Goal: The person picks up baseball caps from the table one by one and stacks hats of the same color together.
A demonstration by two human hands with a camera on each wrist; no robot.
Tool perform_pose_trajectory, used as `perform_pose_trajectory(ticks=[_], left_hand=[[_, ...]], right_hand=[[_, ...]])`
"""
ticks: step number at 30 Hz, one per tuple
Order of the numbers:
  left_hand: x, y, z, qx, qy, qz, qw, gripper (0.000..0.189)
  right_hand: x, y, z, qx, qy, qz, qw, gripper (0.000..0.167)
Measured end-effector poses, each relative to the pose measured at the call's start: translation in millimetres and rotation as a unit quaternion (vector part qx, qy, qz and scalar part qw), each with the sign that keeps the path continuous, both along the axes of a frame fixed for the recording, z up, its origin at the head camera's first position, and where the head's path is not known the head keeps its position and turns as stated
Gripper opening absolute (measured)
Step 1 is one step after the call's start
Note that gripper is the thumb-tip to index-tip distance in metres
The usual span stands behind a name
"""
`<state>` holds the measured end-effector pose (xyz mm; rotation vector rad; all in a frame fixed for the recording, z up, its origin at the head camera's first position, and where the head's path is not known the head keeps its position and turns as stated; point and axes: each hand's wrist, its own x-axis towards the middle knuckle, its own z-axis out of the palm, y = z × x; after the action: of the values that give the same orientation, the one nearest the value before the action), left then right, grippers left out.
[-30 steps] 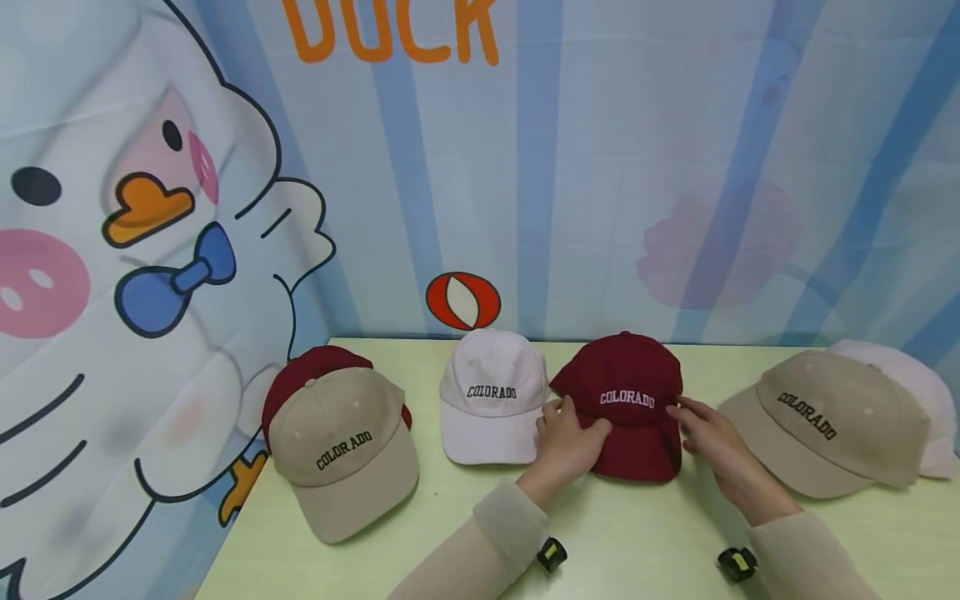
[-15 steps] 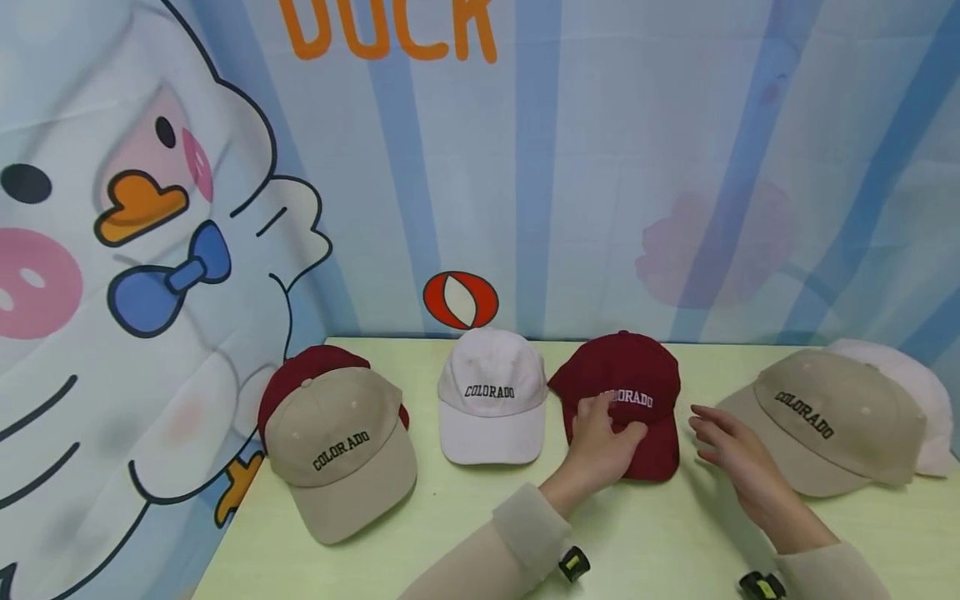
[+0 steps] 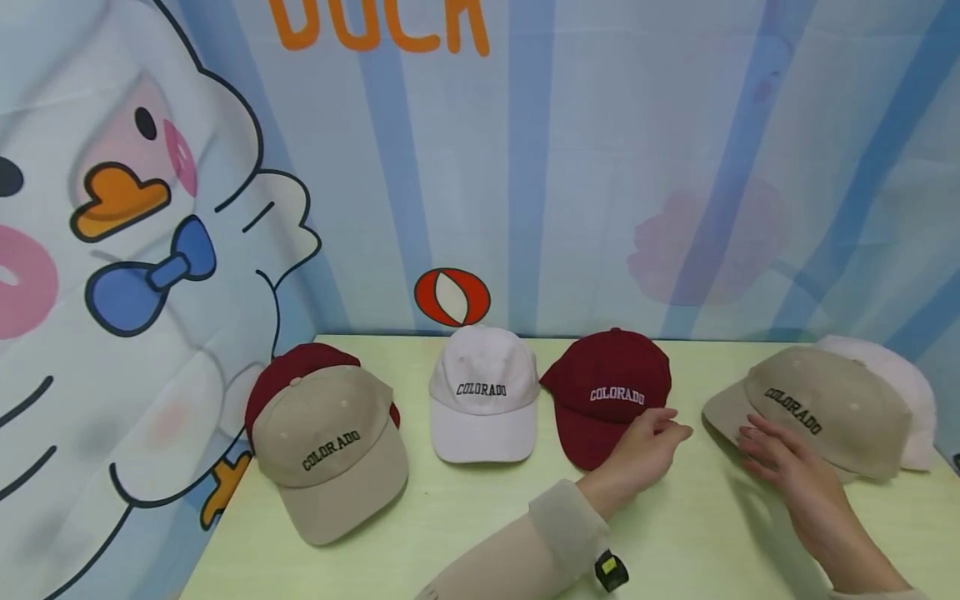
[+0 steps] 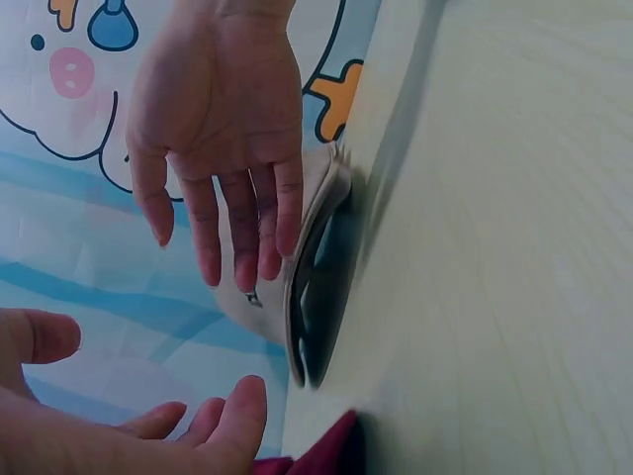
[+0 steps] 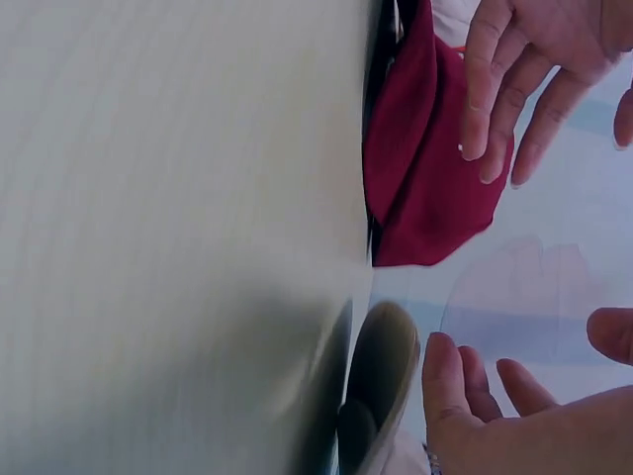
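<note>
My left hand (image 3: pixel 637 454) reaches over the lower right brim of a maroon baseball cap (image 3: pixel 617 367), fingers relaxed and pointing right. White "COLORADO" lettering shows on that cap's front. Nothing is held in the fingers. My right hand (image 3: pixel 798 487) hovers before a beige cap (image 3: pixel 840 400) at the right, overlapping its brim in the head view. Its fingers stretch loosely toward the left. In the right wrist view the beige brim (image 5: pixel 381 346) lies beside the right fingers (image 5: pixel 445 376). Behind the beige cap, a white cap (image 3: pixel 911 392) is partly hidden.
A white cap (image 3: pixel 483 400) stands left of the maroon one. Further left, a beige cap (image 3: pixel 330 450) covers most of another maroon cap (image 3: pixel 303 362). All sit on a pale table (image 3: pixel 450 533), with a printed duck backdrop (image 3: pixel 450 167) behind.
Both hands have let go of the middle maroon cap and moved right. The left hand crosses its brim, and the right hand arrives at the right-side beige cap. The view shifts slightly.
</note>
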<state>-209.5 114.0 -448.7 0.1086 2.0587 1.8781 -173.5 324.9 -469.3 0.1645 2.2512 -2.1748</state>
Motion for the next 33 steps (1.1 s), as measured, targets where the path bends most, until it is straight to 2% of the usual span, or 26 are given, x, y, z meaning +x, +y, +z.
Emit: perform_pose_trajectory(ticks=[2,6,11,15,19,24,27,31,33], left_hand=[[-0.5,8.2,-1.3,0.028,-0.015,-0.006,0.9995,0.038],[-2.9,21.2,-3.3,0.063,-0.037,-0.011,0.9972,0.043],[-9.5,35.4,-8.8,0.091,-0.071,-0.003,0.9933,0.040],[-14.6,43.7,-16.0,0.099,-0.092,0.000,0.9909,0.041],[-18.2,50.7,-21.7,0.111,-0.101,0.002,0.9887,0.047],[-22.2,58.1,-25.7,0.144,-0.107,0.011,0.9838,0.056],[-24.2,62.0,-27.2,0.157,-0.113,0.016,0.9810,0.059],[-25.7,67.0,-28.9,0.161,-0.116,0.015,0.9799,0.061],[-26.0,69.3,-29.9,0.159,-0.116,0.016,0.9803,0.062]], right_hand=[[4.4,8,0.5,-0.028,0.009,-0.015,0.9995,0.017],[9.2,24,3.3,-0.087,0.030,-0.041,0.9949,0.021],[9.2,42,8.2,-0.100,0.034,-0.124,0.9866,0.012],[5.9,52,14.1,-0.077,0.009,-0.239,0.9680,0.016],[0.5,66,21.6,-0.057,-0.010,-0.312,0.9484,0.015],[-7.6,86,25.0,-0.043,-0.009,-0.333,0.9418,0.013],[-13.0,94,24.9,0.002,-0.025,-0.357,0.9338,0.017],[-19.4,101,26.4,0.099,-0.073,-0.369,0.9210,0.041],[-22.3,105,28.4,0.133,-0.105,-0.361,0.9170,0.053]])
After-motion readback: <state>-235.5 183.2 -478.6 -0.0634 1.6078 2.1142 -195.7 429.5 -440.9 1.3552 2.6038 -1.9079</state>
